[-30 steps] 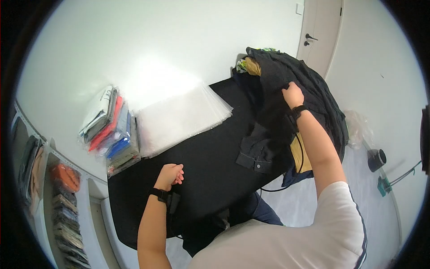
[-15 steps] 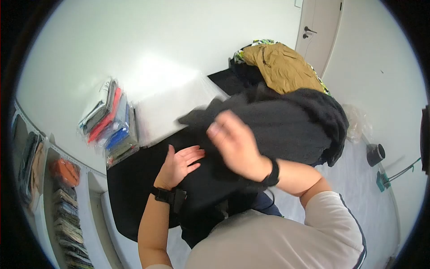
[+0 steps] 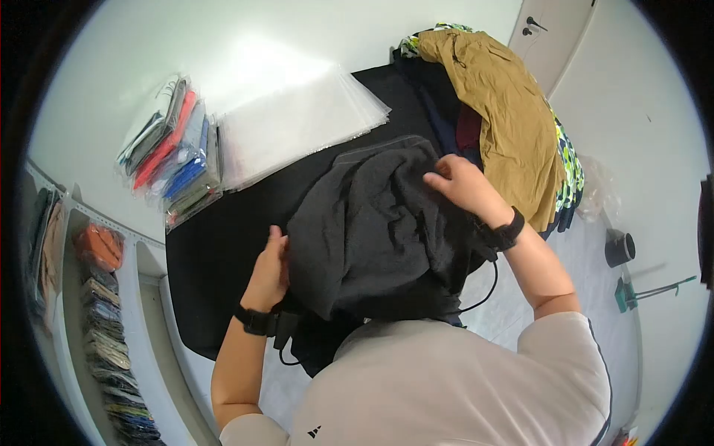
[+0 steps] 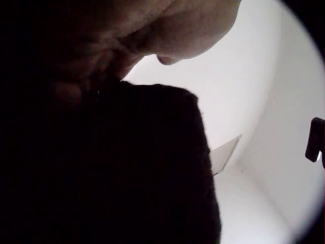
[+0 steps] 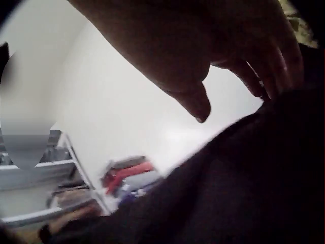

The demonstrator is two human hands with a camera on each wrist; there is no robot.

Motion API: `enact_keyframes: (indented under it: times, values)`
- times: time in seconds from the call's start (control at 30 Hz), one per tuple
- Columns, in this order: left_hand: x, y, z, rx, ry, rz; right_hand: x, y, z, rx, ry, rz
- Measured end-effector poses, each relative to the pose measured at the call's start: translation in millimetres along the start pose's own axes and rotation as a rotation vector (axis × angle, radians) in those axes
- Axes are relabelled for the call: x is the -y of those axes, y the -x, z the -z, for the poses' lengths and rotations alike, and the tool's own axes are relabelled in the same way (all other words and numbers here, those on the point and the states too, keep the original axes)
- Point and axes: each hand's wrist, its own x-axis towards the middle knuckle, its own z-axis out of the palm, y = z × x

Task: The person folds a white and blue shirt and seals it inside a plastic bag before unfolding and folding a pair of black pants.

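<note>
A dark grey garment lies bunched on the black table in front of the person, its fabric in loose folds. At its left edge is the left hand, thumb up; the left wrist view shows the fingers partly hidden at the dark cloth. Over the upper right part of the garment, the right hand has its thumb spread away from the other fingers. In the right wrist view those fingers reach down to the cloth's edge, loosely bent.
A stack of clear plastic bags lies at the back. Left of it stand bagged folded clothes. Tan garments and others hang over the table's right end. Shelves with packed clothes are at left; a cable hangs from the right wrist.
The right hand drew the dark garment off the clothes pile toward the body, uncovering the tan one. The left hand went from loosely curled, to spread, to the garment's left edge.
</note>
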Motion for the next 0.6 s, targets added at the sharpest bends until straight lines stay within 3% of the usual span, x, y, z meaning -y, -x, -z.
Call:
enact_keyframes:
  times: [0.03, 0.07, 0.13, 0.17, 0.23, 0.27, 0.33, 0.37, 0.4, 0.43, 0.47, 0.5, 0.6]
  values:
    - [-2.8, 3.7, -0.5, -0.022, 0.119, -0.02, -13.7, -5.4, -2.7, 0.01, 0.062, -0.185]
    - [-2.8, 7.6, -4.4, -0.023, 0.119, -0.023, -27.9, -8.3, -9.2, 0.04, 0.138, -0.259]
    - [0.4, 15.3, -13.4, -0.053, -0.08, -0.058, -38.1, -15.5, -19.8, 0.171, 0.076, -0.379]
    - [1.0, 13.6, -7.0, 0.001, -0.562, -0.083, -34.1, -16.4, -19.8, 0.175, 0.073, -0.373]
    - [9.1, 8.2, -5.7, -0.008, -0.664, -0.122, -23.3, -16.7, -20.4, 0.295, -0.242, -0.36]
    - [10.7, 7.6, -8.9, -0.007, -0.768, -0.163, -30.0, -20.3, -26.2, 0.299, -0.247, -0.354]
    - [-1.4, 17.1, -25.5, -0.067, -0.76, -0.259, -54.2, -38.1, -35.0, 0.195, -0.516, -0.3]
    - [-7.6, 21.2, -30.4, -0.229, -0.847, -0.448, -57.4, -45.5, -25.6, 0.037, -0.641, -0.282]
    - [-15.0, 26.1, -34.7, -0.392, -0.927, -0.636, -31.2, -41.2, 6.8, -0.094, -0.742, -0.292]
    - [-28.5, 32.1, -38.3, -0.472, -0.928, -0.697, -24.2, -46.4, 27.6, -0.218, -0.79, -0.336]
    - [-44.9, 38.1, -40.4, -0.553, -0.928, -0.757, -46.8, -63.4, 44.7, -0.235, -0.86, -0.256]
    - [-61.8, 42.5, -39.1, -0.48, -0.864, -0.799, -36.4, -64.9, 72.1, -0.406, -0.676, -0.174]
    - [-102.2, 55.8, -39.7, -0.213, -0.681, -0.986, -23.8, -86.3, 159.5, -0.46, -0.945, 0.012]
